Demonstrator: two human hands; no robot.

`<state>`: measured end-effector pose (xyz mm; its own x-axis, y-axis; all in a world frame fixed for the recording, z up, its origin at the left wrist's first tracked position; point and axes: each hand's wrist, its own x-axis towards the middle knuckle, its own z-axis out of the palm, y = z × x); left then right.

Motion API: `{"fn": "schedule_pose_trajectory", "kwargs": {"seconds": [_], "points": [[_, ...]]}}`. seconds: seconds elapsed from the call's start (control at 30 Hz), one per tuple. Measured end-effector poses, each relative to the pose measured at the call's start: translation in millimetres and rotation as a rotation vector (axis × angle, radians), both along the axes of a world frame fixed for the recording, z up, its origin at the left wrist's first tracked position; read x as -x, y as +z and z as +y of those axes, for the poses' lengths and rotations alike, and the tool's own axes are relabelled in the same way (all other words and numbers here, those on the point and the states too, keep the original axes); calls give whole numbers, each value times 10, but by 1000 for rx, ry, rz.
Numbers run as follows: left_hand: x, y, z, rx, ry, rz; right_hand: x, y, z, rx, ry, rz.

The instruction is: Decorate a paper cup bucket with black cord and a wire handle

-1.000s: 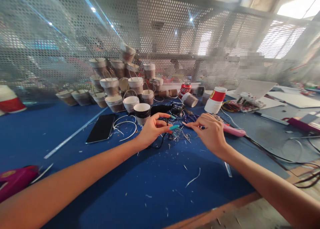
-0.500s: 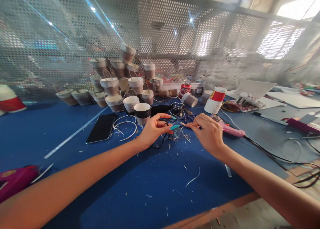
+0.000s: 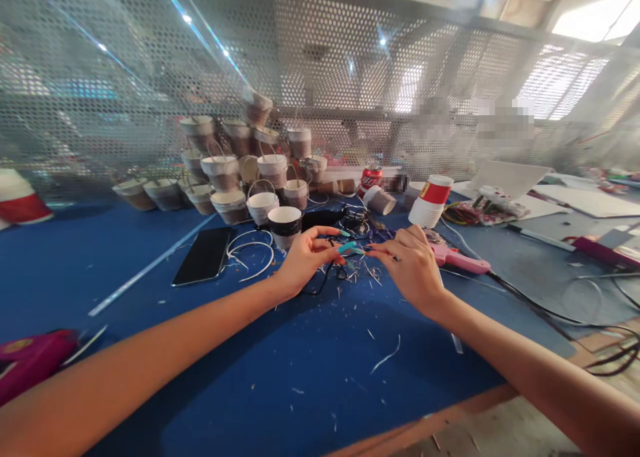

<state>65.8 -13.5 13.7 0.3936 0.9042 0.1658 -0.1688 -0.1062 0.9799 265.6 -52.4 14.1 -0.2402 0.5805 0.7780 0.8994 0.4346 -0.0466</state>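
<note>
My left hand (image 3: 306, 258), with long turquoise nails, is closed in a loose pinch over the middle of the blue table (image 3: 240, 377). A thin black cord (image 3: 324, 282) hangs from its fingers in a loop down to the tabletop. Facing it from the right, my right hand (image 3: 414, 270) has thumb and forefinger pinched together close to the left fingertips. What lies in that pinch is too small to make out. Just behind my left hand stands a paper cup (image 3: 285, 225) with a black wrapped band. Tangled black cord (image 3: 354, 216) lies beyond both hands.
Many brown-and-white cups with handles (image 3: 229, 170) are piled at the back. A phone (image 3: 203, 257) and white cord (image 3: 253, 257) lie left. Pink glue gun (image 3: 465, 262) and stacked cups (image 3: 431, 204) stand right; a purple glue gun (image 3: 35, 360) is front left. Scraps litter the table.
My right hand has turned slightly, and its pinching fingers have come together near the left fingertips. The left thumb has shifted a little; the left arm stays in place.
</note>
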Motion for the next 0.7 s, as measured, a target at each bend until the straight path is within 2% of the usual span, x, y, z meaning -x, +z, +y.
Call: {"fn": "schedule_pose_trajectory", "kwargs": {"seconds": [0.4, 0.7], "points": [[-15, -2, -20, -17, -17, 18, -2, -14, -1, 65, -75, 64], [-23, -2, -33, -21, -32, 36, 2, 12, -11, 43, -125, 44]]}}
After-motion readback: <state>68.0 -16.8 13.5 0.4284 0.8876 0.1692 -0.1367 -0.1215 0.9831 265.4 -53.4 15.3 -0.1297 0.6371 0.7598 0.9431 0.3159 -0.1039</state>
